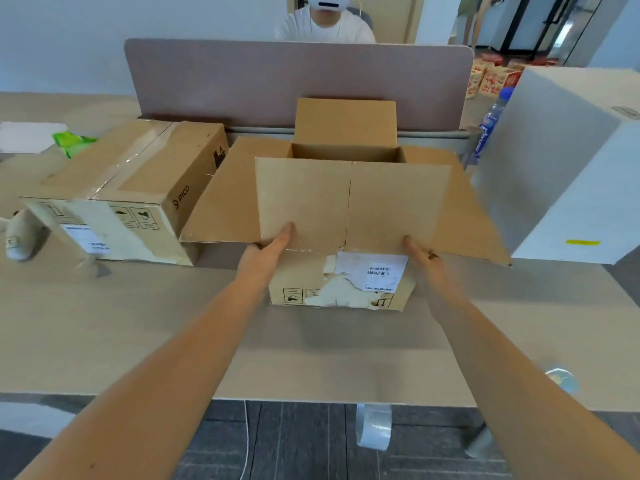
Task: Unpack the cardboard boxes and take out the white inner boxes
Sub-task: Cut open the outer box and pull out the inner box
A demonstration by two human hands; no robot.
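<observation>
- Hanging off the near table edge point(104, 358), a roll of clear tape point(374, 429).
- Both hands on the open cardboard box point(341, 282) at mid-table: left hand point(268, 249) grips the near flap point(349, 202) at its lower left corner, thumb on top, fingers tucked beneath and unseen.
- Right hand point(424, 258) grips the lower right corner the same way, thumb up, fingers hidden.
- Side flaps splay out, far flap stands up; the inside can't be made out.
- Left, a taped cardboard box point(128, 192), still sealed.
- Right, a white inner box point(568, 164) stands on the table, a water bottle point(488, 123) behind it.
- Far back, a divider panel point(242, 81).
</observation>
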